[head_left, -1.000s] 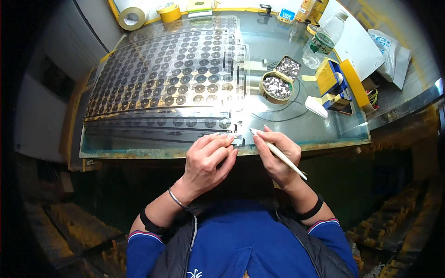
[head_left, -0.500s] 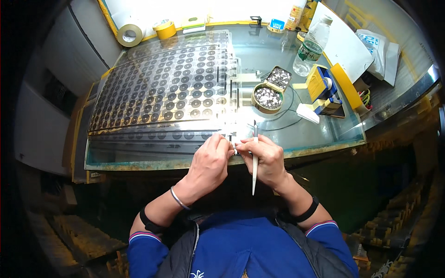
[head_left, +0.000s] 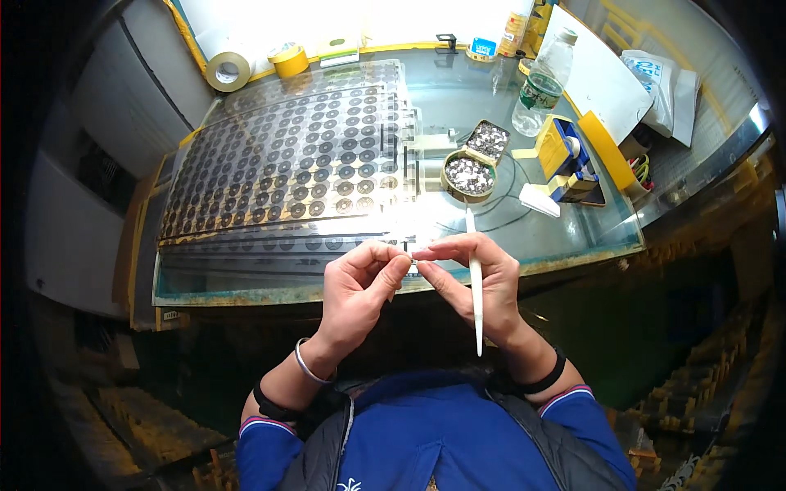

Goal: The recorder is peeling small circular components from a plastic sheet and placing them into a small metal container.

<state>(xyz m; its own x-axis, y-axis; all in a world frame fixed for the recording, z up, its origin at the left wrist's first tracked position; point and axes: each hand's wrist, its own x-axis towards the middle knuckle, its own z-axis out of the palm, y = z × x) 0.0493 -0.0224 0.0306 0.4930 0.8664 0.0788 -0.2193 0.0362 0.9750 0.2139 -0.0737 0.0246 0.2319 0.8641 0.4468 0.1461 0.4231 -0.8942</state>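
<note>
My left hand (head_left: 359, 290) and my right hand (head_left: 479, 282) meet fingertip to fingertip just in front of the glass table's near edge (head_left: 327, 290), pinching a tiny shiny part (head_left: 413, 263) between them. A slim white stick (head_left: 475, 286) lies across my right hand, pointing from the table toward my chest. Behind the hands lie clear sheets with rows of dark round discs (head_left: 295, 159). A round tin (head_left: 468, 173) and a square tin (head_left: 489, 141), both full of small silvery pieces, stand to the right of the sheets.
Two tape rolls (head_left: 231, 71) sit at the far left corner. A plastic water bottle (head_left: 542, 82) stands at the back right, beside a white board (head_left: 606, 74). A blue and yellow box (head_left: 565, 155) and a small white block (head_left: 539, 199) lie right of the tins.
My hands have come together and lifted slightly off the table edge. The white stick swung from slanting out to the right to pointing back at my chest.
</note>
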